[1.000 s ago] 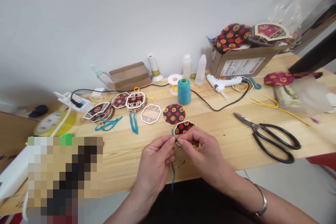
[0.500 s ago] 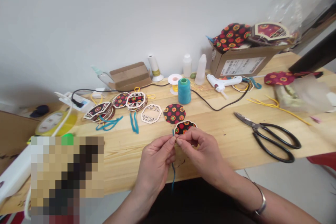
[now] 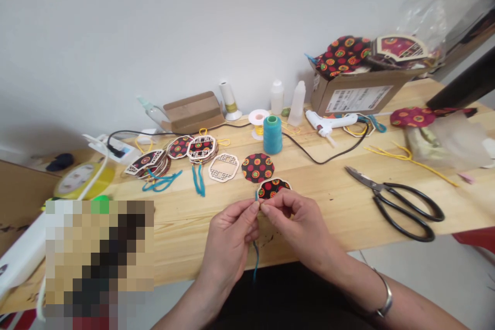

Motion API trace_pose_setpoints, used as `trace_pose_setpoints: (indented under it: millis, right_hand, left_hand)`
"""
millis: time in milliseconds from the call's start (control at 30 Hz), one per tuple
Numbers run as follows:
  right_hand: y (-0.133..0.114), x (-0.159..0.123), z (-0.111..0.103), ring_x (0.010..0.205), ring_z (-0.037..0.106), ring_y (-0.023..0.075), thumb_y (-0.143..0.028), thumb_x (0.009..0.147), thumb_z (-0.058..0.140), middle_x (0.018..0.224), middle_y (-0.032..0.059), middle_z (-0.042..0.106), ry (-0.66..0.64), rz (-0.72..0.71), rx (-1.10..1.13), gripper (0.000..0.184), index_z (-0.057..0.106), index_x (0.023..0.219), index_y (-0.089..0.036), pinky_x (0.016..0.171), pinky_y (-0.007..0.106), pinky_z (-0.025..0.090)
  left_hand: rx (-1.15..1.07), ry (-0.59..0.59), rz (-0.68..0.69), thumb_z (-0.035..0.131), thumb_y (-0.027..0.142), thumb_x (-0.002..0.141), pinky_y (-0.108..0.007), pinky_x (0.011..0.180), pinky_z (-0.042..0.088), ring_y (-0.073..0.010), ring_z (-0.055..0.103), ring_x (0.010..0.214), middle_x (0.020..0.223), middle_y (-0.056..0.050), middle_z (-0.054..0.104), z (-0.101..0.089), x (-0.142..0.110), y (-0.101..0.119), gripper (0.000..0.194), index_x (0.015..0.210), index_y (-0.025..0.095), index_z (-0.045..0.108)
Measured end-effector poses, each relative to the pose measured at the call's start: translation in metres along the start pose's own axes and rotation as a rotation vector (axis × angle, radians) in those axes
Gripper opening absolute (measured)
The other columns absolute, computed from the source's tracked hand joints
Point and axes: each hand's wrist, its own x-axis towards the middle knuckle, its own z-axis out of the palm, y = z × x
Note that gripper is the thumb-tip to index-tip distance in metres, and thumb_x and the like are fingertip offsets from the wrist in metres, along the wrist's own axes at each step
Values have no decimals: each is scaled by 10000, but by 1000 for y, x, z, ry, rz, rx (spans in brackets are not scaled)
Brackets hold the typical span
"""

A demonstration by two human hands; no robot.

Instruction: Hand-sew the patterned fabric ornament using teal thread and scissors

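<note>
My left hand (image 3: 232,237) pinches a blue cord (image 3: 255,255) between thumb and forefinger; the cord's tail hangs down below my palm. My right hand (image 3: 297,221) is closed on a small patterned fabric piece with a pale wooden rim (image 3: 273,187), held just above the wooden table (image 3: 340,201). The fingertips of both hands meet at the piece's left edge. A round patterned fabric disc (image 3: 257,167) and a bare wooden lattice frame (image 3: 223,167) lie just beyond my hands.
Black scissors (image 3: 402,201) lie to the right. A teal thread spool (image 3: 272,134), a glue gun (image 3: 328,122) with its black cable, bottles and a cardboard box of fabric pieces (image 3: 356,90) stand at the back. Finished ornaments with blue cords (image 3: 174,154) sit at left.
</note>
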Motion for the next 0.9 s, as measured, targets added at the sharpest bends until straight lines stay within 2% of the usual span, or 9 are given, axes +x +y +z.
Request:
trace_pose_setpoints:
  millis: [167, 433, 667, 800, 900]
  right_hand:
    - [3, 1, -2, 594, 508, 112, -334, 752, 609, 630, 8, 598, -13, 73, 103, 204, 615, 662, -151, 570, 238, 419]
    - [3, 3, -1, 591, 481, 110, -372, 719, 654, 612, 3, 578, -7, 104, 193, 238, 623, 642, -148, 582, 248, 402]
    - [2, 1, -2, 589, 489, 112, -366, 718, 659, 602, 0, 578, 16, 84, 213, 236, 620, 623, -153, 589, 250, 408]
    - [3, 1, -1, 592, 497, 114, -359, 724, 654, 608, 2, 584, 9, 88, 206, 227, 619, 631, -155, 590, 250, 414]
    - [5, 1, 1, 608, 509, 119, -356, 732, 645, 624, 8, 590, -4, 80, 193, 227, 613, 631, -156, 604, 254, 423]
  left_hand:
    - [0, 28, 4, 783, 239, 628, -164, 412, 218, -29, 311, 446, 488, 51, 443, 1, 0, 1, 190, 749, 103, 725]
    - [5, 22, 1, 774, 263, 642, -166, 413, 223, -31, 317, 443, 473, 53, 441, 1, -1, 0, 183, 740, 115, 729]
    - [10, 37, 7, 774, 271, 641, -170, 415, 232, -23, 332, 449, 590, -8, 577, -1, 1, -1, 193, 743, 113, 732]
    - [11, 33, 10, 775, 268, 640, -173, 417, 231, -28, 330, 455, 579, -6, 563, -1, 0, -1, 193, 742, 111, 732]
    - [0, 22, 6, 775, 261, 641, -172, 419, 223, -33, 317, 453, 502, 39, 463, -1, -1, 0, 180, 735, 114, 731]
